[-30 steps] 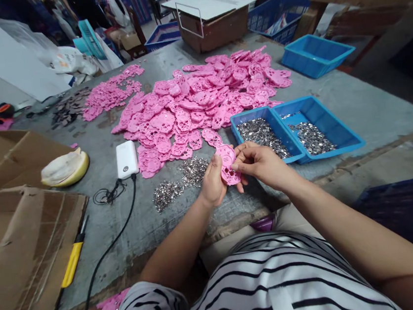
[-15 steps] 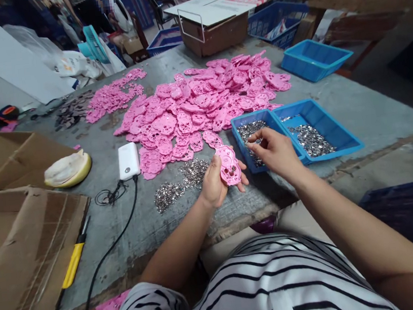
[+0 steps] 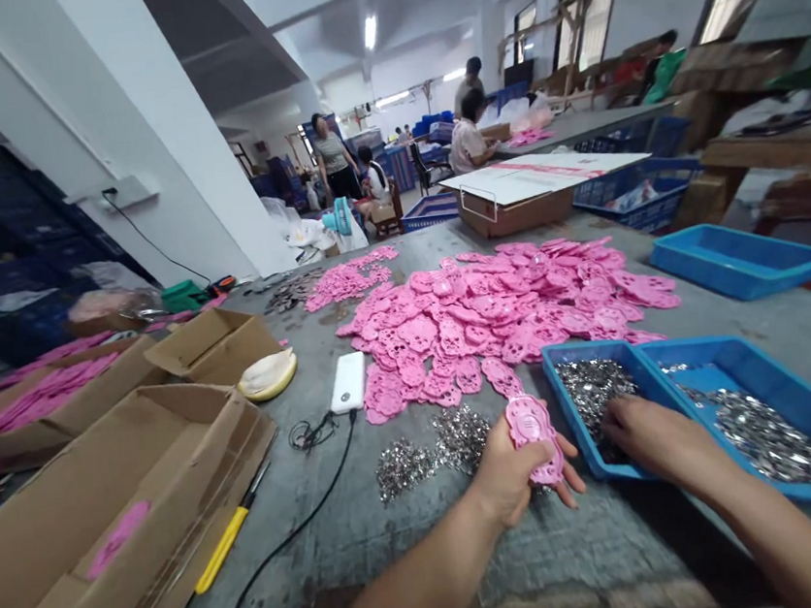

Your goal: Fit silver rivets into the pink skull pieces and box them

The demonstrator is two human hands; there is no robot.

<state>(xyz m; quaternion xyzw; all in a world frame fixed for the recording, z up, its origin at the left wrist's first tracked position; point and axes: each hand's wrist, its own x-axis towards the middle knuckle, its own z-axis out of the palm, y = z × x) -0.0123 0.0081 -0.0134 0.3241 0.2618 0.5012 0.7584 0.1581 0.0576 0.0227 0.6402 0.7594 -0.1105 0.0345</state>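
Near the front edge of the desk [image 3: 311,573], my left grip [image 3: 511,473] is closed, thumb across the pink piece [image 3: 532,424]; I'd keep that steady. Rightward, my right grip [image 3: 645,428] sits among metal pieces [image 3: 594,383] in the leftmost blue tray [image 3: 573,433]; I can't tell its opening, but would pinch lightly.
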